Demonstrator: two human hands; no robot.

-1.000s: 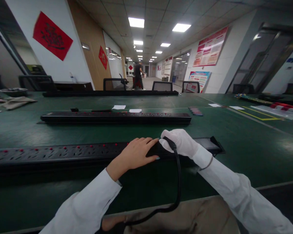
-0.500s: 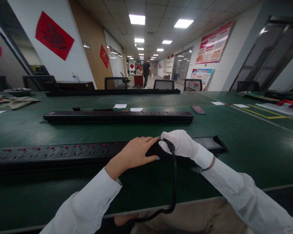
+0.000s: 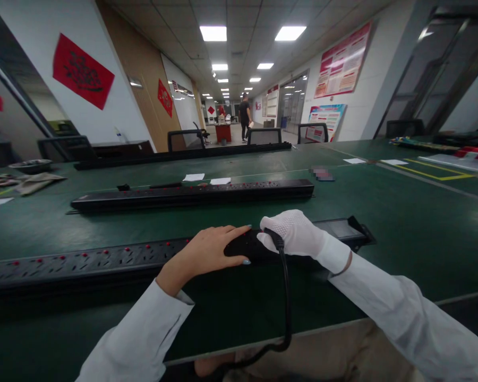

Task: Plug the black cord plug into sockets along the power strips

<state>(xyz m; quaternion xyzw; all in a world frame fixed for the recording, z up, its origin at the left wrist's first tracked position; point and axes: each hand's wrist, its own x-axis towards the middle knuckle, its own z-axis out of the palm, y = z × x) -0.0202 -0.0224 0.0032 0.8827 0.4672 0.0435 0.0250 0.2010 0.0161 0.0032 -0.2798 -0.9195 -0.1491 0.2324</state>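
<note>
Clock directions are taken from the plug at the centre. Farthest left, between nine and ten o'clock, a shallow bowl (image 3: 31, 167) sits on the green bench (image 3: 414, 249) with a folded beige cloth (image 3: 37, 184) just beside it. The near power strip (image 3: 103, 260), black with a row of red dots, runs from nine o'clock across to three. At ten o'clock a second power strip (image 3: 183, 197) lies behind it, well apart, with two white papers (image 3: 220, 181) beyond.

The bare left hand (image 3: 207, 249) rests palm down across the near strip at nine o'clock, fingers extended and thumb spread towards its front edge. The gloved right hand (image 3: 297, 233) is closed around the black plug (image 3: 279, 241), held at the strip's top; how far it is seated is hidden. From the plug a black cable (image 3: 287, 302) drops towards six o'clock, curving over the bench edge. Rightward, a pixelated flat item (image 3: 322, 174) lies between one and two o'clock, and a yellow outline (image 3: 456, 178) between two and three.
</note>
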